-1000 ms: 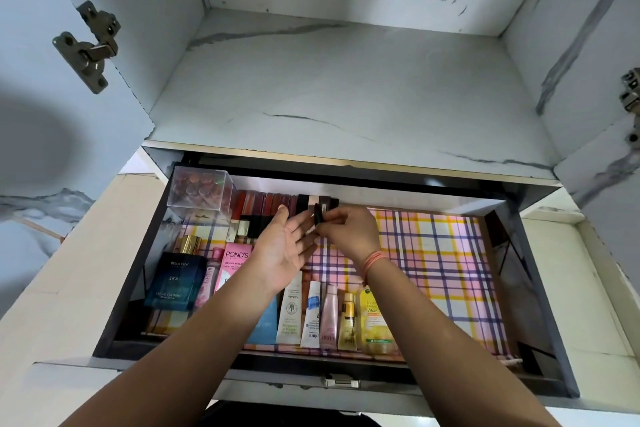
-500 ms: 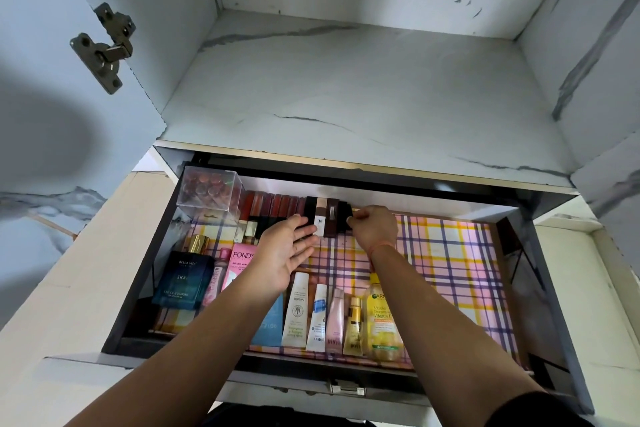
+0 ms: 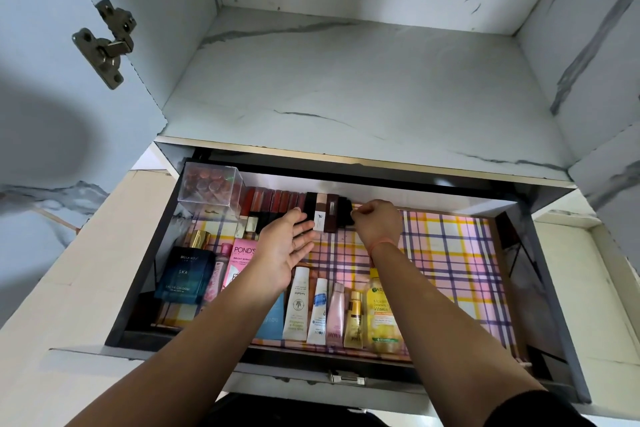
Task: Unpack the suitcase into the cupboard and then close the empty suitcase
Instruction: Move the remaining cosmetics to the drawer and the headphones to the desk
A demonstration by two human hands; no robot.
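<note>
- Two grips reach into the open cupboard drawer (image 3: 450,253); this looks like the unpacking step, and the suitcase is out of view.
- Right grip (image 3: 375,224) pinches a black case (image 3: 343,215) at the right end of the lipstick row (image 3: 277,199) along the back wall.
- Left grip (image 3: 287,250) is released, palm flat, just beside the row.
- Likely next: seat the case upright against its neighbours, then let go.

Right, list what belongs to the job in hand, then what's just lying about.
In the job: right hand, pinching the black case at the row's end; left hand, open beside it; lipstick row; drawer.
Lying about: cologne box; Pond's box; tubes; yellow bottle; clear box; door hinge.
</note>
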